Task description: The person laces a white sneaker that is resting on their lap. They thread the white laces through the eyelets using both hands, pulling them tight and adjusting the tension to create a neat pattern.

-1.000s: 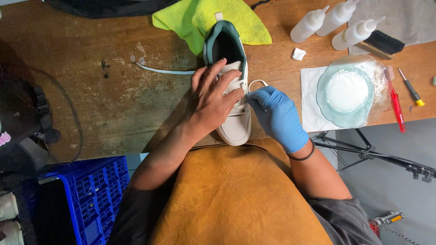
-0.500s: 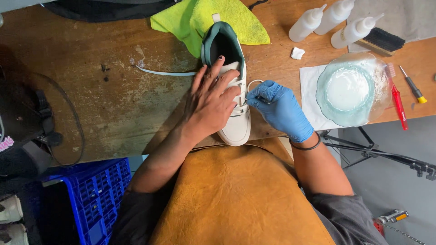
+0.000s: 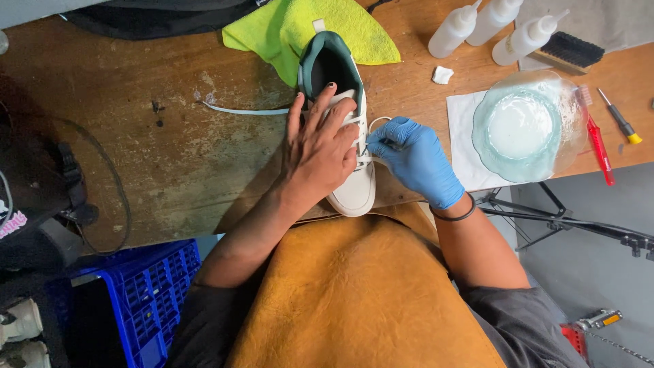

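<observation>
My right hand (image 3: 417, 160), in its blue glove, has its fingertips pinched shut on a loop of white lace (image 3: 373, 124) at the side of the shoe (image 3: 344, 143). My bare left hand (image 3: 321, 146) lies flat on top of the shoe, fingers spread and pressing down, closed on nothing. The shoe is white with a dark green collar; it lies lengthwise on the wooden bench (image 3: 170, 157), toe toward my tan apron (image 3: 354, 293).

I judge the risks small but real. If I pull the loop hard while my left palm slackens, the shoe could skid toward the bench edge. The loose lace end (image 3: 245, 110) trails left across the wood and could snag or be dragged through the grime there. A wide swing of my right elbow could knock the glass dish (image 3: 528, 126), which overhangs the edge.

Beyond the shoe, a yellow-green cloth (image 3: 300, 31) lies under its heel end. Three white squeeze bottles (image 3: 490, 27) with nozzle caps lie near the top right; I can make out no labels on them. Beside them is a black brush (image 3: 569, 49). The dish holds something white and sits on a white paper sheet (image 3: 463, 129), with a red tool (image 3: 599, 146) and a small screwdriver (image 3: 620, 123) just beside it. A blue crate (image 3: 136, 300) stands below, left.
</observation>
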